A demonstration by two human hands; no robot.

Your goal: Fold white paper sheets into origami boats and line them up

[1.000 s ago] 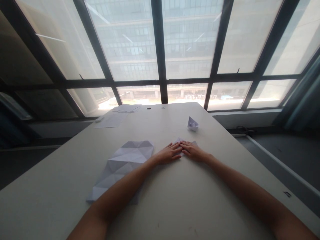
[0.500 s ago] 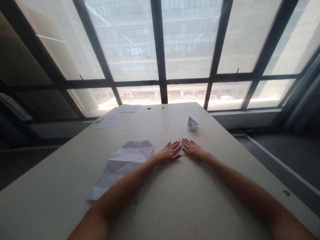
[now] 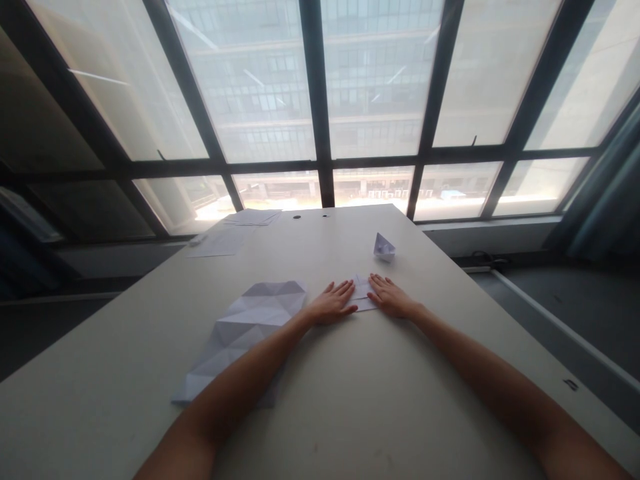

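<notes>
A small folded white paper (image 3: 363, 295) lies flat on the table between my hands. My left hand (image 3: 333, 304) rests palm down on its left side with the fingers stretched out. On its right side my right hand (image 3: 390, 297) lies flat, fingers also extended. The hands cover both side edges of the paper; its middle shows a crosswise fold line. Just beyond my right hand stands a small folded paper piece (image 3: 385, 249) with a pointed top. A large creased sheet of paper (image 3: 255, 313) lies to the left, partly hidden under my left forearm.
The white table (image 3: 320, 413) reaches toward the tall windows. Several flat paper sheets (image 3: 225, 240) lie at its far left. Two small dark spots (image 3: 297, 217) show near the far edge, and a small dark mark (image 3: 571, 385) sits at the right edge.
My hands have slid apart over the folded paper, the left toward the left and the right slightly to the right, so more of the paper's middle shows.
</notes>
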